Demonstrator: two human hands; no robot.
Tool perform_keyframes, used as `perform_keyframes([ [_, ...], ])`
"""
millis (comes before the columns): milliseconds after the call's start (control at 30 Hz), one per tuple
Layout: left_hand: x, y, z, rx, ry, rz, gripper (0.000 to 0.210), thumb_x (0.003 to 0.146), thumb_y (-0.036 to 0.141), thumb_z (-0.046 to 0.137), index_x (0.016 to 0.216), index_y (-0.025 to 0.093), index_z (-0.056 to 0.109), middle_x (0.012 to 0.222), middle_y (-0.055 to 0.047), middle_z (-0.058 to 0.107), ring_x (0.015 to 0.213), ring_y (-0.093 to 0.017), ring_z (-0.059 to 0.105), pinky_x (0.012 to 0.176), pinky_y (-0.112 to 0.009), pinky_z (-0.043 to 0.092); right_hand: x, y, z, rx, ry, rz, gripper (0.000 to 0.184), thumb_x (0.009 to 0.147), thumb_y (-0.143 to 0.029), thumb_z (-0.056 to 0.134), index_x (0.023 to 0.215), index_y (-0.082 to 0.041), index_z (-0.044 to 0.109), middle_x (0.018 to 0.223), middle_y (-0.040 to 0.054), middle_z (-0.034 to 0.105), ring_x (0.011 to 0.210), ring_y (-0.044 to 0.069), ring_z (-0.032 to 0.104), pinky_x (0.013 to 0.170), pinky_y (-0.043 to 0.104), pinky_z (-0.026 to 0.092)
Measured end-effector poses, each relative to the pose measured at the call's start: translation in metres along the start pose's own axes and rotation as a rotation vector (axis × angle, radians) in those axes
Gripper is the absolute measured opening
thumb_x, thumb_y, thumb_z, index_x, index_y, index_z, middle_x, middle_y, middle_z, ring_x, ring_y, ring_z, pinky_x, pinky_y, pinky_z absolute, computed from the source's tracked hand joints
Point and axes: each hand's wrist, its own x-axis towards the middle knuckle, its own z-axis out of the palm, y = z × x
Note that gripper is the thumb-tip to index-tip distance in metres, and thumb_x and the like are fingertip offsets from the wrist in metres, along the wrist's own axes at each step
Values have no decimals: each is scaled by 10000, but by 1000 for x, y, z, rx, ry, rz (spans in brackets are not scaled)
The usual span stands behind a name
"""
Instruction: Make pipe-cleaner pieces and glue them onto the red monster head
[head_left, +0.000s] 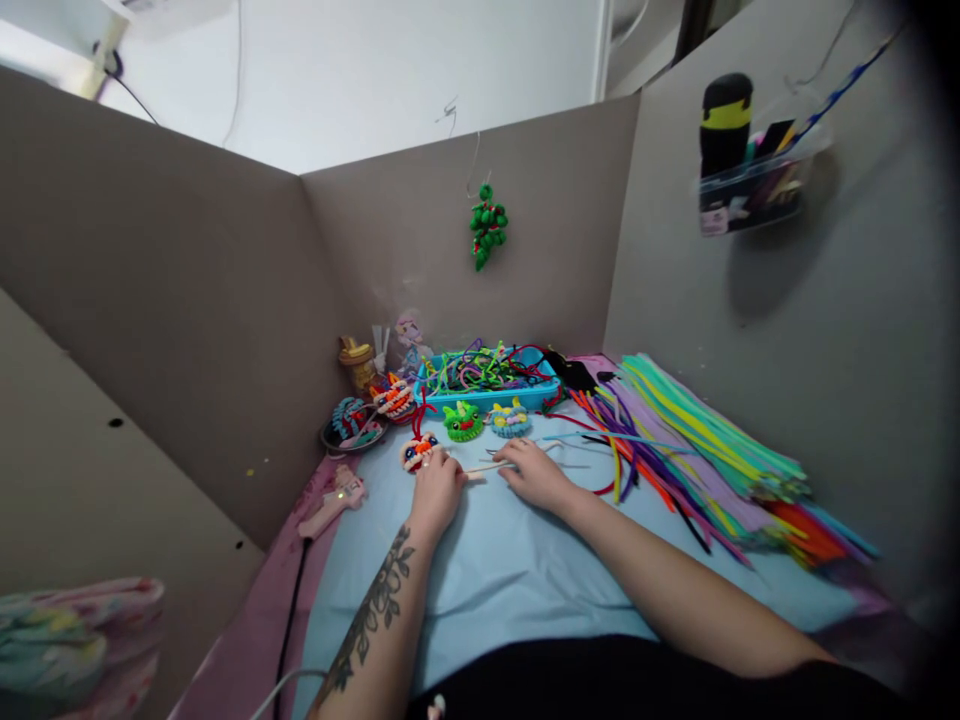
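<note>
A pale fuzzy pipe cleaner [484, 469] stretches between my two hands just above the blue sheet. My left hand [439, 492] is closed at its left end. It lies against an orange-and-white pipe-cleaner animal head [417, 453] with blue eyes and a red cord loop, partly covered by the fingers. My right hand [534, 474] has its fingers curled over the other end of the strand. Thin dark lines by the right fingertips are too small to name. Behind the hands sit a green animal head [463, 422] and a blue-and-yellow one [510, 418].
A blue tray [491, 400] of tangled pipe-cleaner scraps stands at the back. Bundled pipe cleaners [690, 430] lie on the right. On the left are a dark bowl [330, 436] and a pink glue gun [334, 502] with its cord. Grey partitions [525, 290] enclose the table.
</note>
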Motion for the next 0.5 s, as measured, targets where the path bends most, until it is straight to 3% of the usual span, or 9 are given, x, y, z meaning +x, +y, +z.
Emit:
perform_keyframes([
  [100,-4,5,-1,-88,31,59,102,831,205,530,849,188,628,977,-94,599,1021,-259,504,878,-384,385,-2,-15,8,107,-4,-31,241,799,-182,580,1029,-200,651,917,49,682,846,182,607,773,297,462],
  [200,-9,8,2,-207,51,90,117,836,230,525,892,199,623,882,-67,636,878,-219,568,803,-343,437,-5,-22,13,192,26,-8,192,844,-215,520,967,-206,667,801,18,696,695,151,618,673,268,474],
  [333,-11,9,6,-371,87,117,183,793,229,582,966,206,636,894,-56,673,782,-183,606,708,-292,476,-6,-19,15,281,76,40,186,826,-263,545,933,-189,679,783,28,712,664,158,631,636,276,491],
  [500,-9,7,3,-506,133,121,129,770,270,623,853,203,696,826,-64,690,734,-181,602,652,-277,468,-6,-18,10,375,117,71,201,794,-314,593,895,-169,687,765,44,722,664,169,656,613,275,517],
])
